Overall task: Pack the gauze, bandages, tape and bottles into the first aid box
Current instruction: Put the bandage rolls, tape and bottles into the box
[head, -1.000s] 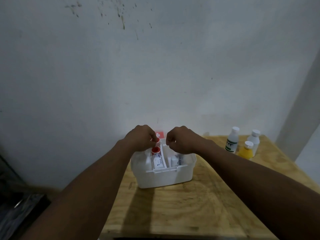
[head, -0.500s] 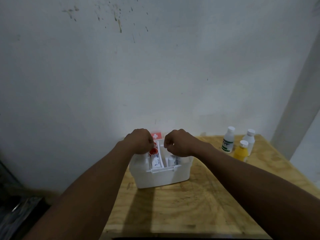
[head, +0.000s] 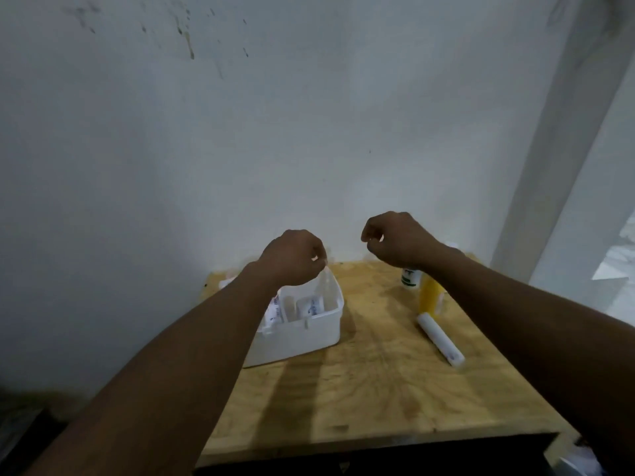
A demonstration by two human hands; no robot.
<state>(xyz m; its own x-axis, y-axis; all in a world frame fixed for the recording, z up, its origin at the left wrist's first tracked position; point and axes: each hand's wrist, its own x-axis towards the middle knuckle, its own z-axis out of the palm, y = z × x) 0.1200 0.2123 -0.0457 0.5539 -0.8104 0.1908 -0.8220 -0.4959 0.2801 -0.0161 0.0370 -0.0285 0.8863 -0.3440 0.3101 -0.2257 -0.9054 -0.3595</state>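
Observation:
The white first aid box (head: pixel 311 338) stands open on the wooden table (head: pixel 371 389), with white rolls (head: pixel 311 305) printed in blue inside. My left hand (head: pixel 292 257) hovers over the box's back edge with its fingers curled; a pale translucent strip (head: pixel 325 278) runs from its fingertips down to the box, and the grip is unclear. My right hand (head: pixel 398 242) is raised to the right of the box, fingers curled, with nothing visible in it. A white bottle with a green label (head: pixel 410 279) and a yellow bottle (head: pixel 429 298) stand behind my right wrist. A white roll (head: pixel 441 340) lies on the table.
A pale wall rises right behind the table. A light pillar (head: pixel 549 166) stands at the right. The table's front edge (head: pixel 378 444) drops to dark floor. My left forearm covers the box's left half.
Both hands have risen from the middle of the box and moved apart, the right one toward the bottles. The red cross piece is out of sight. The view shifted left.

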